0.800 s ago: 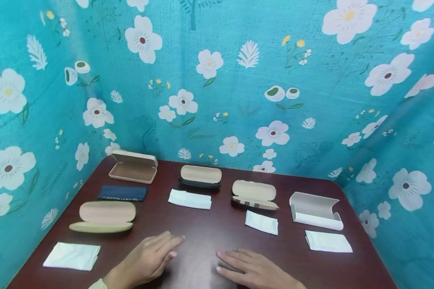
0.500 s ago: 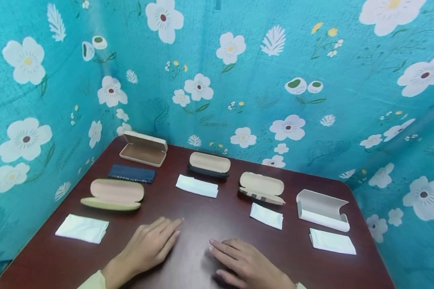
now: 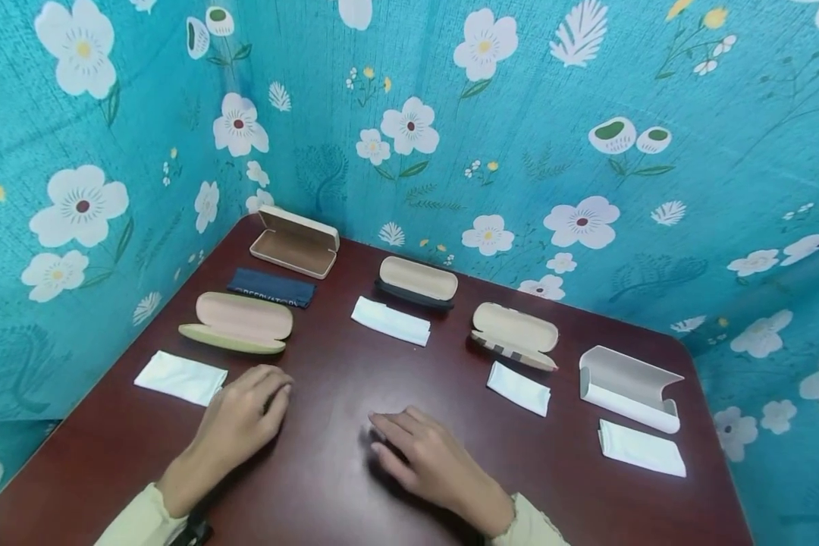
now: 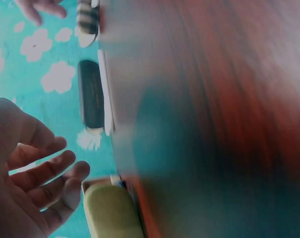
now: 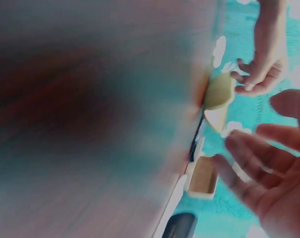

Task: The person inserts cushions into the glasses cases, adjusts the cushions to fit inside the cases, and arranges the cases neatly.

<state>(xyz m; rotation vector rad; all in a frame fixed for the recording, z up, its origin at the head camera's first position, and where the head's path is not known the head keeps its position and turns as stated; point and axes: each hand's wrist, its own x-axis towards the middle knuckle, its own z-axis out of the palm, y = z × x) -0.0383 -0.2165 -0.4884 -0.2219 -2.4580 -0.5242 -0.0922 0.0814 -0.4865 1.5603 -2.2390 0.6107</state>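
Note:
My left hand [image 3: 242, 413] is over the table, fingers loosely bent and holding nothing. It overlaps the edge of a folded white cloth [image 3: 177, 377] in the head view. Just beyond that cloth lies a green glasses case [image 3: 239, 324], opened to a pink lining. In the left wrist view, the left fingers [image 4: 43, 173] are spread and relaxed near the green case [image 4: 112, 210]. My right hand [image 3: 430, 459], also with nothing in it, hovers low over the middle of the table. Its fingers [image 5: 256, 158] hang slightly bent in the right wrist view.
Opened glasses cases, brown-lined [image 3: 293, 254], black [image 3: 415, 296], plaid [image 3: 515, 334] and white [image 3: 631, 390], line the table's back and right. A navy cloth [image 3: 271, 287] and white cloths [image 3: 390, 320], [image 3: 519, 388], [image 3: 641, 447] lie before them. A floral curtain [image 3: 505, 174] hangs behind.
The head view has tilted down and turned left. My left hand has moved left toward the white cloth and green case, its fingers bending more. The cases and cloths stay put.

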